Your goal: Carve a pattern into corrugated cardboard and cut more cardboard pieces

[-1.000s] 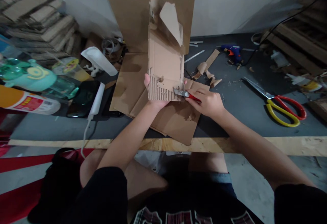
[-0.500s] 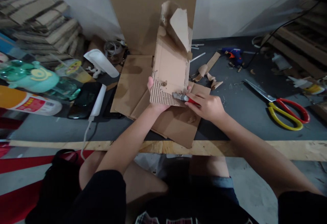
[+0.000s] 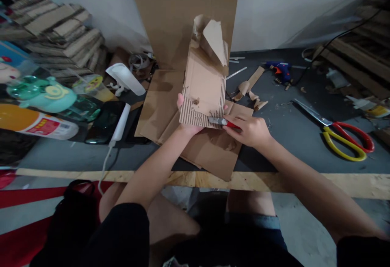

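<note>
Lying nearest on the counter (image 3: pixel 283 153): flat cardboard sheets (image 3: pixel 216 157), one corner over the pale wood edge. Above them, left hand (image 3: pixel 191 129) is under the cardboard panel (image 3: pixel 205 78), gripping it: thumb at its left edge, a fingertip at its right, other fingers hidden from where I stand. Right hand (image 3: pixel 254 131) has fingers closed on a red-handled knife (image 3: pixel 232 124), blade laid across the panel's near end. Ribs bare there and up the right edge; face layer curls up at the far end. Scissors (image 3: pixel 328 122) off to the right, blades slightly apart. Black phone (image 3: pixel 103 123) left. Farther: torn cardboard strips (image 3: pixel 254 78), blue glue gun (image 3: pixel 282 71), then a big cardboard sheet (image 3: pixel 170 23) upright by the wall (image 3: pixel 274 11).
</note>
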Demonstrator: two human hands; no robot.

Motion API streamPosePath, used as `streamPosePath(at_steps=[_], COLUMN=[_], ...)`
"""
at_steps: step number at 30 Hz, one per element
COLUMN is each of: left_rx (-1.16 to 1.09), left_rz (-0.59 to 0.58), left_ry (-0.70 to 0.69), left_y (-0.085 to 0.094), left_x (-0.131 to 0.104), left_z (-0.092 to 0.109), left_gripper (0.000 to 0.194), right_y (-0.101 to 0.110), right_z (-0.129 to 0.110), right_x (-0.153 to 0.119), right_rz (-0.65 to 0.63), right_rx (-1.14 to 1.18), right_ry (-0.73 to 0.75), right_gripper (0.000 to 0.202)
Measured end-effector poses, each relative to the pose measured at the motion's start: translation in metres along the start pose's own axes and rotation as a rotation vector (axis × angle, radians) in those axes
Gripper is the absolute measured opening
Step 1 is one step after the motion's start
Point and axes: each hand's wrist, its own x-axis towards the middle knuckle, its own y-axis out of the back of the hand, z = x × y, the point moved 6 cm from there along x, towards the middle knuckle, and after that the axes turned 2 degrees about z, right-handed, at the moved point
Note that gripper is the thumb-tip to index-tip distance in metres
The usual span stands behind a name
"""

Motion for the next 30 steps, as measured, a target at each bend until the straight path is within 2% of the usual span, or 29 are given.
streamPosePath(at_steps=[5, 13, 20, 26, 30], left_rx=[-0.048, -0.063, -0.08, -0.028, -0.02], left_rz=[-0.015, 0.039, -0.049, 0.064, 0.031], left_ry=[0.007, 0.089, 0.032, 0.035, 0.004], left_y=[-0.0006, -0.0002, -0.0039, -0.0047, -0.0069], left_x=[0.0003, -0.0004, 0.0028, -0.0005, -0.0015], left_z=[-0.0007, -0.003, -0.0018, -0.0025, -0.0005], left_gripper=[0.086, 0.088, 0.083, 0.084, 0.083], right_y=[0.0008, 0.0037, 0.0049, 0.0047, 0.004], right_z=[-0.0009, 0.0023, 0.0042, 0.0035, 0.0017], right_x=[-0.0014, -0.0014, 0.0001, -0.0008, -0.0023], right_rz=[0.013, 0.045, 0.051, 0.057, 0.088], right_rx=[-0.007, 0.034, -0.007, -0.009, -0.055], right_ry=[-0.004, 0.051, 0.021, 0.034, 0.067], right_gripper=[0.039, 0.037, 0.037, 0.035, 0.035])
